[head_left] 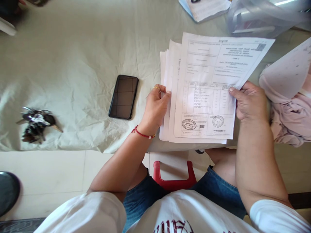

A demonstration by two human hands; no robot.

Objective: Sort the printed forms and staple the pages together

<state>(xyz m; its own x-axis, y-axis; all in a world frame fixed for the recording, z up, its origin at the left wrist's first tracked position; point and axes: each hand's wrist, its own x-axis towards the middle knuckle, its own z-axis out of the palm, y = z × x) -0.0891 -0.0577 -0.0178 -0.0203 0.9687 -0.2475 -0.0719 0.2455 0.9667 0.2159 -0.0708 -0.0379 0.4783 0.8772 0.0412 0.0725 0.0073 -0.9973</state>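
In the head view, several printed papers [205, 97] are spread slightly like a fan above the table's near edge. The top sheet is a form headed "Original", with a printed table, two round stamps low down and a square code in its upper right corner. My left hand [156, 105] pinches the left edges of the lower sheets, thumb in front. On the other side, my right hand [250, 100] grips the top sheet's right edge, thumb on its face and fingers behind. A black phone [123, 96] lies face up left of my left hand.
A bunch of keys [39, 123] lies on the cloth-covered table [73, 48] at left. Pinkish fabric [289, 113] sits at the right edge. Behind are a clear plastic container [257, 17] and a paper stack [209, 8]. A red stool [175, 184] shows between my legs.
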